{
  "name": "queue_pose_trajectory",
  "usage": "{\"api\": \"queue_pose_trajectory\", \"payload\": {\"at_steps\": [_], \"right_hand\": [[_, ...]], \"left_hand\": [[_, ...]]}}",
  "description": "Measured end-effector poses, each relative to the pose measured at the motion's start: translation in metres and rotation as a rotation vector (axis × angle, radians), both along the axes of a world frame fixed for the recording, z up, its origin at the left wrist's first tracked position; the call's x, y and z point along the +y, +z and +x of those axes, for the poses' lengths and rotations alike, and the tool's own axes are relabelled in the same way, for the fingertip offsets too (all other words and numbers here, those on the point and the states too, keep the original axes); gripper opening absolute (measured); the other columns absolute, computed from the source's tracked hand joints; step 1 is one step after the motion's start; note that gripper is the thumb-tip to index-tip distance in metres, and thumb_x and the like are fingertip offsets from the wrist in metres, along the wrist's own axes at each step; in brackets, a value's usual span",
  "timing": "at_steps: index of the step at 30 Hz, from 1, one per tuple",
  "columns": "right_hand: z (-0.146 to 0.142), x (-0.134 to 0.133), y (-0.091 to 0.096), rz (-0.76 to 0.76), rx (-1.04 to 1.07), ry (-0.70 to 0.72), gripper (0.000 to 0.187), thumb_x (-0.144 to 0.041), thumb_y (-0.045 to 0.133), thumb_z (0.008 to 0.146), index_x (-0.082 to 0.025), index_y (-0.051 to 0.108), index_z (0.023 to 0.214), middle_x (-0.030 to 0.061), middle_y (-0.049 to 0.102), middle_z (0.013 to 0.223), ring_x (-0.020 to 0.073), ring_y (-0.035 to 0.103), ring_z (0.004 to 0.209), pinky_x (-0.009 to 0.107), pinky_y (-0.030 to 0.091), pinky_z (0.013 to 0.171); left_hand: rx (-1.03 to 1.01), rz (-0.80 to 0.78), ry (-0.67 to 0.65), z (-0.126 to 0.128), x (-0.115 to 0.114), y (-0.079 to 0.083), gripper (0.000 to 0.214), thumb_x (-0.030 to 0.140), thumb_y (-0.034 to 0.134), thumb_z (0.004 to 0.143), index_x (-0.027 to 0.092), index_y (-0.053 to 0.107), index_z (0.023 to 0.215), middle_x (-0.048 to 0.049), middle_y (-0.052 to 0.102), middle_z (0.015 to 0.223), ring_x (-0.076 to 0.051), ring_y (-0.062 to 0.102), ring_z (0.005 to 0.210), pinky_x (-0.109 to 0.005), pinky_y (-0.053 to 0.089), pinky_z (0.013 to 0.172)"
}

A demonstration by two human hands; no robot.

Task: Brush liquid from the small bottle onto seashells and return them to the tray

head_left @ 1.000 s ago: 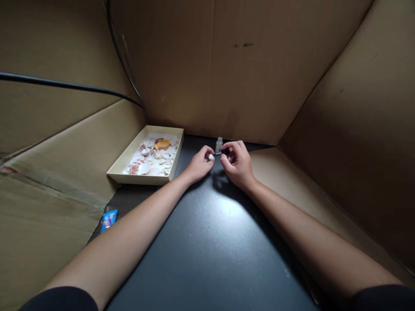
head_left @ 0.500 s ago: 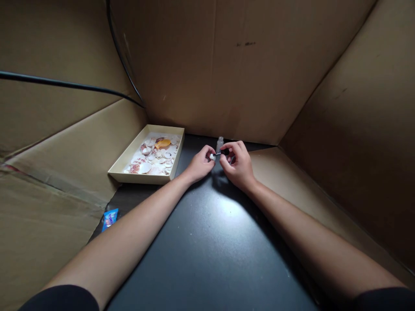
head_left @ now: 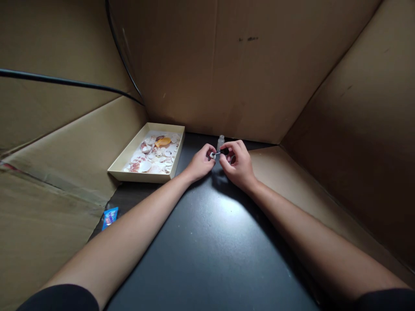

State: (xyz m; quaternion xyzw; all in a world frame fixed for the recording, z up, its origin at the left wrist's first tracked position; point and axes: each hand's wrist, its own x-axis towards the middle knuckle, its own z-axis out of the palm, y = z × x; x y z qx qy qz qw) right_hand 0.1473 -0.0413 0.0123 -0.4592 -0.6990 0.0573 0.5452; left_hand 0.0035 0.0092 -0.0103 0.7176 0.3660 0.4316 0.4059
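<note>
A makeshift craft corner is showing here, likely in a home: a dark table is sitting boxed in by plain cardboard walls, which are rising behind it and leaning in on both sides. A cream tray of seashells is lying at the table's far left edge, against the cardboard. A black cable is running across the cardboard above the tray. A blue wrapper is lying nearer than the tray, at the table's left edge.
</note>
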Motion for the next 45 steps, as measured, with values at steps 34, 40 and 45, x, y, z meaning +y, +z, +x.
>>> {"api": "queue_pose_trajectory", "payload": {"at_steps": [34, 40, 45], "right_hand": [[0.002, 0.002, 0.001, -0.005, 0.047, -0.084, 0.013, -0.019, 0.056, 0.076, -0.021, 0.058, 0.089, 0.0008, 0.047, 0.084, 0.0119, 0.048, 0.063, 0.027, 0.045, 0.06], [0.001, 0.002, 0.001, -0.011, 0.039, -0.078, 0.013, -0.019, 0.055, 0.077, -0.021, 0.057, 0.09, 0.0009, 0.047, 0.085, 0.0115, 0.048, 0.063, 0.027, 0.045, 0.059], [0.001, 0.002, 0.0, -0.011, 0.043, -0.068, 0.014, -0.019, 0.055, 0.077, -0.022, 0.058, 0.09, 0.0011, 0.048, 0.086, 0.0116, 0.047, 0.062, 0.027, 0.046, 0.059]], "left_hand": [[0.024, -0.01, 0.077, 0.001, -0.004, 0.007, 0.014, 0.013, 0.056, 0.08, 0.016, 0.048, 0.091, 0.0032, 0.048, 0.077, -0.007, 0.041, 0.063, -0.021, 0.035, 0.062], [0.006, -0.02, 0.067, 0.001, -0.002, 0.003, 0.013, 0.015, 0.058, 0.081, 0.017, 0.048, 0.089, 0.0032, 0.047, 0.075, -0.008, 0.041, 0.064, -0.022, 0.034, 0.061], [0.002, -0.025, 0.068, 0.001, -0.001, 0.003, 0.015, 0.015, 0.058, 0.079, 0.017, 0.048, 0.09, 0.0035, 0.047, 0.075, -0.008, 0.041, 0.064, -0.021, 0.034, 0.062]]}}
